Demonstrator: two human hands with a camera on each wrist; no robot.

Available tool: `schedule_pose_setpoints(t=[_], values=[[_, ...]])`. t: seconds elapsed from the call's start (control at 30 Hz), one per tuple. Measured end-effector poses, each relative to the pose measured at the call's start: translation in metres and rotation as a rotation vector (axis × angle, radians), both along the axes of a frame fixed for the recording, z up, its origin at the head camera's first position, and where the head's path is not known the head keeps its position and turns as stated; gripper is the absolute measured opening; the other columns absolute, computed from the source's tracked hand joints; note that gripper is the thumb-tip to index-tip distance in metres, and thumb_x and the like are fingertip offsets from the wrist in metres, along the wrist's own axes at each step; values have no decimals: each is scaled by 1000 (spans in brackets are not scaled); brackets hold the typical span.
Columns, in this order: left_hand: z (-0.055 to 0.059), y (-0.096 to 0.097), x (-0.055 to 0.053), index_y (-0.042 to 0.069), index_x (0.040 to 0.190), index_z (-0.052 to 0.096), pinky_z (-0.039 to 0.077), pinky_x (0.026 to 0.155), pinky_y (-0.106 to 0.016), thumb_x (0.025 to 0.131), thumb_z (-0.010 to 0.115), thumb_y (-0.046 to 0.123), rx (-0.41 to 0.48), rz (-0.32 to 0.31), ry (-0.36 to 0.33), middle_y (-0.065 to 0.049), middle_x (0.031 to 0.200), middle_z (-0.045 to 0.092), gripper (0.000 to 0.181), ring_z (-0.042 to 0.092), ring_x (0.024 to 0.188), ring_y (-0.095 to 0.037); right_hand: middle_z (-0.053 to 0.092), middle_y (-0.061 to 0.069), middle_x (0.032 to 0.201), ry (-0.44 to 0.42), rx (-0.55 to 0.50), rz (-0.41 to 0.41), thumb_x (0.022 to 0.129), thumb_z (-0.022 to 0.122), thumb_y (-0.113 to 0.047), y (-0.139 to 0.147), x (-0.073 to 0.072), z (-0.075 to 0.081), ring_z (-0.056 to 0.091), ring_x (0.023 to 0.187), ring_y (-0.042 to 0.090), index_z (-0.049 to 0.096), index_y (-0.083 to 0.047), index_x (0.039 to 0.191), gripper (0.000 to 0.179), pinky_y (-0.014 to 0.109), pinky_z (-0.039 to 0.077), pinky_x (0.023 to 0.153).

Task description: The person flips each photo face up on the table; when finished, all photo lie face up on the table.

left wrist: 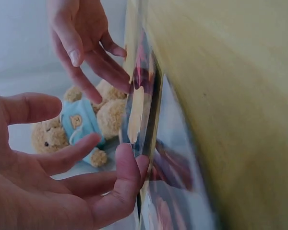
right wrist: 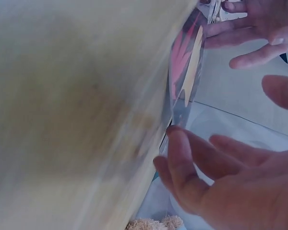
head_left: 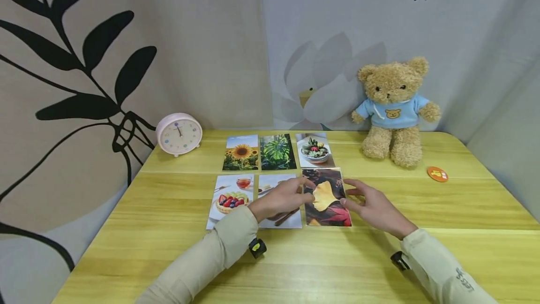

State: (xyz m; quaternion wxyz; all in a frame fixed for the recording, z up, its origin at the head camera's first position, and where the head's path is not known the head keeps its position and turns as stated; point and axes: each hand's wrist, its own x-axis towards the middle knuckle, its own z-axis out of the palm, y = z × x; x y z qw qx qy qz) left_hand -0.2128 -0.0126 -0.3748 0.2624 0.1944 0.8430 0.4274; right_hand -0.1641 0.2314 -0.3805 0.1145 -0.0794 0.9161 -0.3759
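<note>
A glossy photo card with a yellow ginkgo leaf (head_left: 325, 196) lies between the two hands at the near right of two rows of cards. My left hand (head_left: 287, 196) reaches over the neighbouring card (head_left: 270, 223), fingertips at the ginkgo card's left side. In the left wrist view the fingers (left wrist: 127, 165) are loosely bent, tips right at the card edge. My right hand (head_left: 381, 210) is at the opposite side, its thumb and a finger spread along the right edge. The right wrist view shows a fingertip (right wrist: 175, 130) meeting the card's edge.
Other cards lie alongside: sunflower (head_left: 241, 152), green leaf (head_left: 277, 151), potted succulents (head_left: 315, 154) and fruit tart (head_left: 229, 201). A pink clock (head_left: 179, 134) stands back left, a teddy bear (head_left: 393, 111) back right. An orange disc (head_left: 437, 174) lies near the bear.
</note>
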Motion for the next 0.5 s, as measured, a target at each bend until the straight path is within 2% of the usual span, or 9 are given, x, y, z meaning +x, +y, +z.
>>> schedule_pose_setpoints(t=[0.03,0.1,0.17,0.23,0.33,0.4,0.43,0.5], values=[[0,0,0,16,142,55,46,79,-40,99,56,28,-2,-2,-3,-8,106,61,45,45,65,-14,51,30,146,-9,-3,6,103,57,-34,0,-1,0,54,130,46,29,-3,157,69,56,52,98],[1,-1,0,15,140,57,40,68,-36,98,57,27,-2,-1,-6,-3,78,53,44,28,51,-14,51,31,146,-24,-13,21,102,57,-34,-1,-2,-2,57,127,45,30,-2,156,68,53,55,94],[1,-1,1,14,139,58,36,62,-32,98,57,26,-1,6,-1,6,65,45,42,25,46,-11,51,31,145,-36,-20,32,102,58,-34,-2,-3,-3,59,125,44,32,-3,156,67,50,57,90],[0,-1,1,12,137,59,31,54,-30,99,56,25,-14,5,12,6,51,29,41,21,41,-10,51,32,145,-46,-18,37,102,58,-34,-2,-4,-3,60,123,44,33,-4,155,66,48,58,88],[0,0,2,12,136,61,28,49,-28,100,56,25,-43,-5,41,8,48,28,39,21,40,-10,49,32,146,-44,0,42,102,58,-34,-2,-4,-3,57,127,46,33,-4,155,66,50,57,90],[1,-2,3,13,136,61,30,49,-28,101,56,26,-50,-9,56,6,49,34,38,25,41,-10,48,33,147,-26,21,48,103,57,-35,-1,-3,-2,55,129,47,32,-3,156,67,53,55,93],[3,-5,2,13,135,61,33,50,-28,101,56,26,-46,-13,71,6,53,42,37,30,43,-11,47,34,147,-11,35,53,103,57,-35,-1,-3,-1,55,128,48,31,-2,156,67,54,55,93],[10,-12,1,17,134,61,42,56,-28,101,56,27,-35,-13,113,1,72,62,35,48,55,-10,46,34,148,17,61,54,102,57,-36,0,-3,1,58,125,47,31,-2,156,68,53,55,92]])
